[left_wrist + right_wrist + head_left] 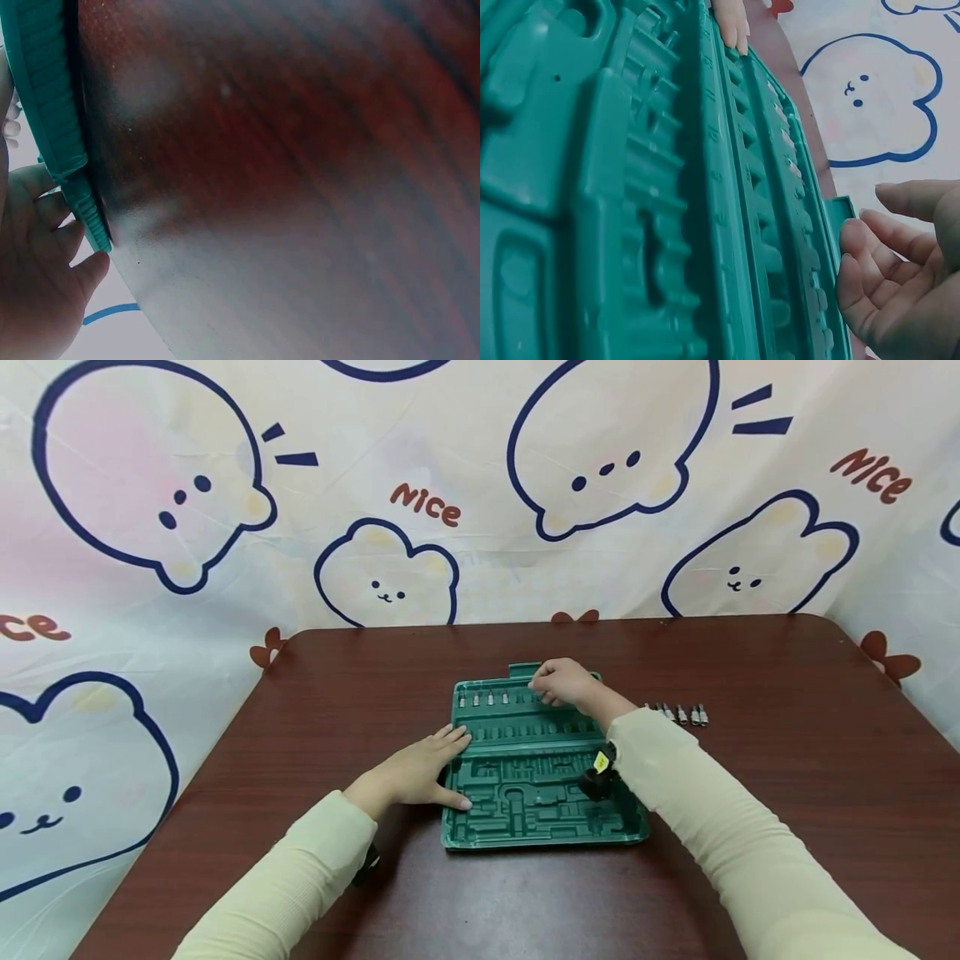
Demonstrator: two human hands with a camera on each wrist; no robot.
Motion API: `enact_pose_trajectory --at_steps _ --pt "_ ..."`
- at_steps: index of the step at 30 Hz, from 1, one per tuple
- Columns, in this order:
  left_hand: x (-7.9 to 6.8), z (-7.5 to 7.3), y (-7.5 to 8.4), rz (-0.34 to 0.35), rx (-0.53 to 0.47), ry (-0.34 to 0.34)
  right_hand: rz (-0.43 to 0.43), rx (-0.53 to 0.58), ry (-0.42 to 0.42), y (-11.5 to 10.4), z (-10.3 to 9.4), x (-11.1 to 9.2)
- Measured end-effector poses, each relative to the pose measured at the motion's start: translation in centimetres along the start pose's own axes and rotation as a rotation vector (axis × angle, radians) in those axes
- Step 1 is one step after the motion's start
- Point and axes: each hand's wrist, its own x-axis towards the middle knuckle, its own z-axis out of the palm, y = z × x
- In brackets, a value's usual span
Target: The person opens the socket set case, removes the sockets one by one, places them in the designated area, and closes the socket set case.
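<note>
A green tool case [517, 752] with moulded slots lies on the table. My left hand [420, 768] rests at its left side, fingers spread and nearly straight over the rim, thumb by the lower left edge. Several small silver bits [491, 698] stand in the left part of the upper slot row. My right hand [566, 683] is over that row to the right of them. In the right wrist view, its fingers [859, 277] are bent and the thumb is apart from the index finger; no bit shows there, and whether the fingertips pinch one cannot be told.
More silver bits [681, 714] lie on the brown table [780, 735] to the right of the case, partly behind the right sleeve. A patterned cloth [480, 568] hangs behind the table's far edge. A small latch tab [523, 669] juts from the case's back edge.
</note>
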Motion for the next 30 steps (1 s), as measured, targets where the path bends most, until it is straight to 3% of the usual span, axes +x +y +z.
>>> enact_pose_trajectory --at_steps 13,30 --pt "0.0 -0.3 0.0 0.012 -0.009 0.003 -0.003 -0.050 -0.075 -0.7 1.5 1.9" --pt "0.1 0.0 0.0 -0.003 -0.009 0.006 0.043 -0.257 -0.043 -1.3 3.1 3.7"
